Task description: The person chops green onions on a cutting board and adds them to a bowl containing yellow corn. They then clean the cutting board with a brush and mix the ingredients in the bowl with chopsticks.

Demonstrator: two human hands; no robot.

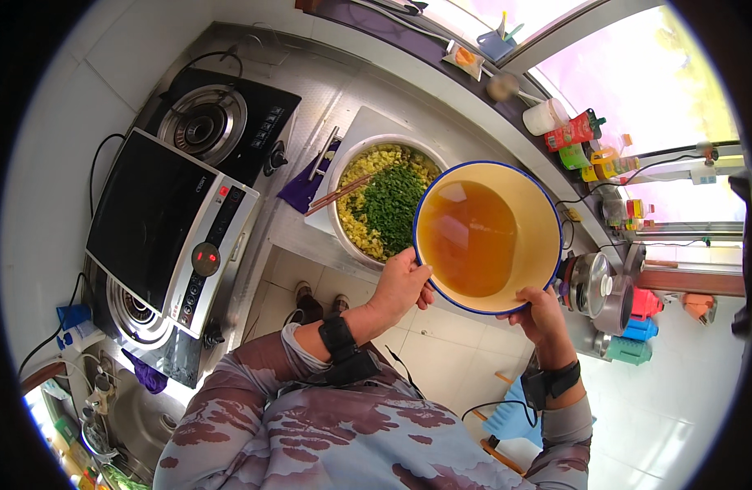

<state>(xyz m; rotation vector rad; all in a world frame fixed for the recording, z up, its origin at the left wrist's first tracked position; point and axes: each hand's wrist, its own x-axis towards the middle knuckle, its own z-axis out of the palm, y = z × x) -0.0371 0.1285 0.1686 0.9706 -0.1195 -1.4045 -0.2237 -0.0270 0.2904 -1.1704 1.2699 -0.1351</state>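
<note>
My left hand (400,286) and my right hand (540,309) grip the near rim of a cream enamel basin (535,214) with a blue edge. Amber liquid (474,239) has pooled toward the basin's left side, and the basin looks tilted that way. Its left edge overlaps a steel bowl (334,208) on the counter. Inside the bowl, chopped greens (391,205) lie on a yellow crumbly food (354,214). A pair of wooden chopsticks (339,195) rests across the bowl's left rim.
A portable induction cooker (152,220) sits over part of a black gas stove (271,98) at left. A purple cloth (299,184) lies beside the bowl. Seasoning bottles (602,165) line the window ledge, with lidded pots (587,285) at right. A sink (146,422) is at lower left.
</note>
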